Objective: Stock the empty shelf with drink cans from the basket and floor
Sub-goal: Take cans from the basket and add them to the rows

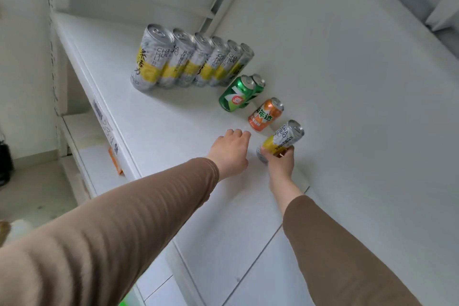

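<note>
our right hand grips the silver-and-yellow drink can low on the white shelf – set it upright beside the orange can, labels out (left hand loose, empty).

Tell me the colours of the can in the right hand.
Silver-grey with a yellow band, seen in the head view: the can gripped by the right hand.

White shelf — silver-yellow cans, green cans, orange can.
</note>
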Tool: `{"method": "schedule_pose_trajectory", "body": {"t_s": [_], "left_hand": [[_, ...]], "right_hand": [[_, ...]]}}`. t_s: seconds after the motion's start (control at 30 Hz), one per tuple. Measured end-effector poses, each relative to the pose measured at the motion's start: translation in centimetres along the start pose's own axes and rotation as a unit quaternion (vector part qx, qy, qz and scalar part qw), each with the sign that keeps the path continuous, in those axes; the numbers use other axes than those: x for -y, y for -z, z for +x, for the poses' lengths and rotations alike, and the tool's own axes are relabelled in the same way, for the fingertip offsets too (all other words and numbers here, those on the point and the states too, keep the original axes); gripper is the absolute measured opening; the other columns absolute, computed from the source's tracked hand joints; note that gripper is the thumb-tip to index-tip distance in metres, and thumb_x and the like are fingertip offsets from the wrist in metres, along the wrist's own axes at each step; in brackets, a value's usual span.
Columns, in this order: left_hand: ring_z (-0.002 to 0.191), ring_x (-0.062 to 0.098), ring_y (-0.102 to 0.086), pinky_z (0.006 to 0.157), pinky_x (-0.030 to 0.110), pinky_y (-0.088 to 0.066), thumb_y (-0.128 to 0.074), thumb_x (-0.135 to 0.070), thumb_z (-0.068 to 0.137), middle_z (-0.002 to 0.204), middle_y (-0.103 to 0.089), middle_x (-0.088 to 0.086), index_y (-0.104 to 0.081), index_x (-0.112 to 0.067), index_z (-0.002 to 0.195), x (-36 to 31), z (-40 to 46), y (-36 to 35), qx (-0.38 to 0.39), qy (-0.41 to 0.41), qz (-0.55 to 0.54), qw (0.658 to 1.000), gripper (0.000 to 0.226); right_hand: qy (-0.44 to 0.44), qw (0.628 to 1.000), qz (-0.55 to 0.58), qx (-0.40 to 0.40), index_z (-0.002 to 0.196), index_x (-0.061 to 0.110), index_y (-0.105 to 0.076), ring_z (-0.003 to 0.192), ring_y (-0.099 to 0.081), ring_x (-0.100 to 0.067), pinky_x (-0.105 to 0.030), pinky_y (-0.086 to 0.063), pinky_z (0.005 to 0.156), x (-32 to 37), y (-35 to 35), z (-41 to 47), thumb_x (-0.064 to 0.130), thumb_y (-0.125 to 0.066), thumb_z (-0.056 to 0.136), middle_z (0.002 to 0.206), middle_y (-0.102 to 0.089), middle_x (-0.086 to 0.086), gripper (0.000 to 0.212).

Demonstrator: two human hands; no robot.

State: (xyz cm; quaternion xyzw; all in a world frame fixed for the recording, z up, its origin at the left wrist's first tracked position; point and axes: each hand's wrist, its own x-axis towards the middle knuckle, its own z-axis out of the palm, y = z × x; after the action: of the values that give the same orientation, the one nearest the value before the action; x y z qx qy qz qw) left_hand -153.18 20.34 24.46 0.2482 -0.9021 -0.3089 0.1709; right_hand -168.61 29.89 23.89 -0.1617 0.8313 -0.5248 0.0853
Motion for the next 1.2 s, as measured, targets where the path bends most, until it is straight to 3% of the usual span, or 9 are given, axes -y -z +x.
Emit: {"method": "schedule_pose_trajectory", "body": {"t_s": [0.5, 0.57, 0.67, 0.73, 0.83, 0.97, 1.1, 1.2], "left_hand": [[0.120, 0.029, -0.044, 0.095, 0.038, -0.042, -0.059, -0.017, 0.082, 0.128, -0.050, 0.010, -0.041, -0.012, 0.136, -1.7, 4.3, -3.1, 0.023, -0.011, 0.021, 0.999, 0.057], [0.121, 0.029, -0.044, 0.095, 0.039, -0.042, -0.059, -0.017, 0.083, 0.130, -0.048, 0.010, -0.040, -0.012, 0.137, -2.0, 4.3, -3.1, 0.025, -0.013, 0.022, 0.999, 0.058], [0.121, 0.029, -0.043, 0.095, 0.038, -0.044, -0.061, -0.016, 0.082, 0.134, -0.044, 0.011, -0.037, -0.013, 0.139, -2.2, 3.9, -3.0, 0.027, -0.024, 0.013, 0.999, 0.062], [0.121, 0.029, -0.043, 0.094, 0.038, -0.044, -0.062, -0.016, 0.080, 0.135, -0.043, 0.010, -0.035, -0.014, 0.141, -2.1, 3.3, -2.8, 0.025, -0.033, 0.005, 0.999, 0.066], [0.120, 0.029, -0.043, 0.091, 0.038, -0.044, -0.063, -0.017, 0.078, 0.136, -0.042, 0.009, -0.033, -0.014, 0.141, -1.5, 1.9, -1.9, 0.031, -0.049, 0.001, 0.998, 0.069], [0.122, 0.030, -0.042, 0.093, 0.040, -0.043, -0.065, -0.021, 0.079, 0.139, -0.040, 0.009, -0.032, -0.013, 0.144, 0.6, -1.7, 1.0, 0.034, -0.090, 0.020, 0.995, 0.073], [0.121, 0.030, -0.043, 0.093, 0.044, -0.045, -0.069, -0.025, 0.076, 0.139, -0.040, 0.009, -0.033, -0.013, 0.144, 5.6, -7.2, 5.9, 0.029, -0.158, 0.055, 0.985, 0.078], [0.121, 0.032, -0.044, 0.095, 0.046, -0.045, -0.072, -0.025, 0.075, 0.140, -0.041, 0.010, -0.034, -0.011, 0.144, 10.5, -11.9, 9.7, 0.033, -0.183, 0.064, 0.981, 0.080]], "right_hand": [[-0.006, 0.999, 0.001, -0.051, 0.120, 0.027, -0.046, 0.108, -0.065, -0.023, -0.044, -0.048, 0.107, -1.3, 0.0, 5.8, 0.007, -0.086, 0.075, 0.117, -0.065, 0.000, 0.064], [-0.014, 0.998, -0.002, -0.056, 0.126, 0.024, -0.045, 0.108, -0.065, -0.023, -0.042, -0.049, 0.107, -1.1, 0.1, 5.7, 0.006, -0.085, 0.076, 0.123, -0.064, -0.003, 0.067], [-0.039, 0.998, 0.008, -0.055, 0.147, 0.018, -0.033, 0.115, -0.061, -0.023, -0.037, -0.048, 0.104, -0.8, 0.2, 4.5, 0.010, -0.086, 0.077, 0.138, -0.055, -0.008, 0.088], [-0.049, 0.996, 0.007, -0.067, 0.154, 0.017, -0.024, 0.127, -0.054, -0.026, -0.037, -0.043, 0.105, -0.6, 0.2, 2.9, 0.015, -0.087, 0.077, 0.146, -0.044, -0.008, 0.099], [-0.038, 0.997, 0.023, -0.064, 0.152, 0.016, -0.027, 0.139, -0.043, -0.022, -0.043, -0.040, 0.113, -0.3, -0.2, -0.8, 0.014, -0.081, 0.083, 0.151, -0.039, -0.006, 0.087], [0.043, 0.997, -0.038, -0.044, 0.143, 0.021, -0.041, 0.135, -0.044, -0.016, -0.038, -0.040, 0.111, 0.8, -1.2, -7.7, 0.018, -0.073, 0.089, 0.145, -0.046, 0.005, 0.063], [0.116, 0.988, -0.098, -0.011, 0.145, 0.024, -0.041, 0.137, -0.037, -0.011, -0.022, -0.030, 0.107, 3.1, -3.8, -16.5, 0.017, -0.071, 0.088, 0.143, -0.044, 0.009, 0.065], [0.144, 0.983, -0.110, -0.010, 0.144, 0.024, -0.043, 0.135, -0.035, -0.011, -0.025, -0.030, 0.110, 4.5, -6.9, -23.7, 0.020, -0.071, 0.087, 0.145, -0.046, 0.008, 0.064]]}}
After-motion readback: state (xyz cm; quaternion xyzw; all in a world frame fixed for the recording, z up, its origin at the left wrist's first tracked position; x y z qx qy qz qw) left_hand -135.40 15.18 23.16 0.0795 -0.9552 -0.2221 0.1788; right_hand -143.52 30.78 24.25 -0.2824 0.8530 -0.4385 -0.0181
